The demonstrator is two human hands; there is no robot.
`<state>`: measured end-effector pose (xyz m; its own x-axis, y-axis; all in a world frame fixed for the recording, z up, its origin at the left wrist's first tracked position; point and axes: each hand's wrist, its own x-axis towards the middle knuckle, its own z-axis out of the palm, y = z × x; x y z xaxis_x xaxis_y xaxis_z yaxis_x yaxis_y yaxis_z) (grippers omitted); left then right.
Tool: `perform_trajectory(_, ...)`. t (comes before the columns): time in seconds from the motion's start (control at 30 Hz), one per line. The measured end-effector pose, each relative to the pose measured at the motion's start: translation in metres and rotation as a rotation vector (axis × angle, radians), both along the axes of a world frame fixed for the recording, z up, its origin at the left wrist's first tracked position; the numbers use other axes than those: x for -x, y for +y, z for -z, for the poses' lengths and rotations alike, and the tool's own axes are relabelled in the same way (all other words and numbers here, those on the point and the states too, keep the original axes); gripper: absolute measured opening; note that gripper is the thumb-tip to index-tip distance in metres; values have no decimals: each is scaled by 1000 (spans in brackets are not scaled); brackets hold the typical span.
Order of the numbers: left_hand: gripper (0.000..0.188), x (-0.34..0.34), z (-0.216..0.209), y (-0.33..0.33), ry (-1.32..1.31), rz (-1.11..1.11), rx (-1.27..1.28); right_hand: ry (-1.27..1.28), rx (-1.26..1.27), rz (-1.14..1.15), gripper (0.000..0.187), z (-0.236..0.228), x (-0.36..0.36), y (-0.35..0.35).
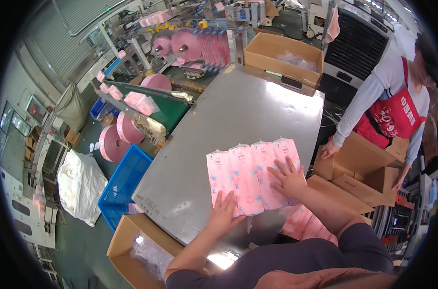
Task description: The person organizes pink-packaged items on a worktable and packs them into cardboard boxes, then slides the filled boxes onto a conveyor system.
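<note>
Dark shirt point(300, 260) nearest — left hand point(222, 214) and right hand point(291, 183) splay over pink packs point(246, 180), seemingly gripping nothing. Uneven pushing could skew them.

Lone head view: left fisheye, looks down and forward over the table point(199, 127), edges bending at the rim. Left hand point(223, 213) near, 6 o'clock; right hand point(289, 181) near, 4. Shirt point(300, 257) closest, 5. Co-worker point(397, 94) farther, between 2 and 3; shutter point(89, 14) far, 10.
</note>
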<state>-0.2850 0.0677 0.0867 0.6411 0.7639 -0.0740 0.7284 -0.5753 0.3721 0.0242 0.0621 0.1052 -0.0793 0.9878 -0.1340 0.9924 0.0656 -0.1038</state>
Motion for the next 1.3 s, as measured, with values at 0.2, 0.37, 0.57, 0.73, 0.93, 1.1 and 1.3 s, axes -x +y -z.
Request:
perform_trajectory(0.2, 82, -12, -19, -1, 24, -15, -128, 10, 12, 8, 62, -1, 3, -10)
perform_trajectory(0.37, 84, -27, -17, 128, -94, -279, -199, -18, 7, 24, 63, 3, 1, -9)
perform_trajectory(0.57, 80, -61, -39, 303, -143, -694, -203, -5, 43, 14, 62, -3, 7, -6)
perform_trajectory(0.73, 65, -29, 3, 333, 12, -620, -89, 35, 64, -9, 62, -9, 8, -2)
perform_trajectory(0.93, 32, 54, 19, 193, -143, -61, -31, 553, -351, 317, 69, 21, -71, -10)
perform_trajectory(1.1, 39, 123, 23, 70, -722, -154, 391, 1675, 104, 612, 61, 77, -76, -12)
perform_trajectory(1.3, 51, 122, 122, 131, -1393, -983, 272, 2410, 418, 842, 54, 106, -76, 5)
